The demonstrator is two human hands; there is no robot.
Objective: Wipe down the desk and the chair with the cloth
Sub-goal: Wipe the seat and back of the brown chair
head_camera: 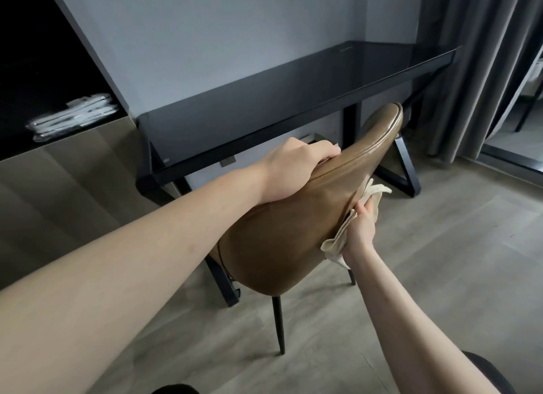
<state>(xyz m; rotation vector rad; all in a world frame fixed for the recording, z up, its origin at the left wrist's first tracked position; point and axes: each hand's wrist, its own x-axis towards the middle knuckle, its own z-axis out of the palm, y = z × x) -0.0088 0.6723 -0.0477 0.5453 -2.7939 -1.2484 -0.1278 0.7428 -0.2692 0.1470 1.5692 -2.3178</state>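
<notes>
Fingers [324, 150] of the left hand [289, 170] curled over the top edge of the brown chair [282, 240], thumb side hidden behind the backrest, gripping it firmly. Left forearm stretched long across the view from the lower left corner, wrist bent slightly down onto the padded back. Right arm reaching up from the lower right, wrist straight, right hand [360, 227] set against the right side edge of the backrest. Right fingers bent around a bunched cream cloth [338, 242], pressing it to the leather seam; one loose end sticking up past the fingertips, another flopping below the wrist. Ordered by size from here on. Pale wood-look floor [426, 246] under everything. Dark glass-topped desk [293, 99] just beyond the chair, running back to the right along a grey wall [220, 40], black frame legs crossing beneath it. Chair tilted, backrest toward the camera, seat side turned to the desk, thin black legs [278, 323] below. Grey curtain [476, 70] hanging at the right end of the desk. Dark shelving unit [44, 55] at far left, above a glossy brownish cabinet front [73, 173]. Stack of white wrapped items [73, 115] lying on that shelf. Small pale tag or label [227, 162] at the front rim of the desk, too small to read.
</notes>
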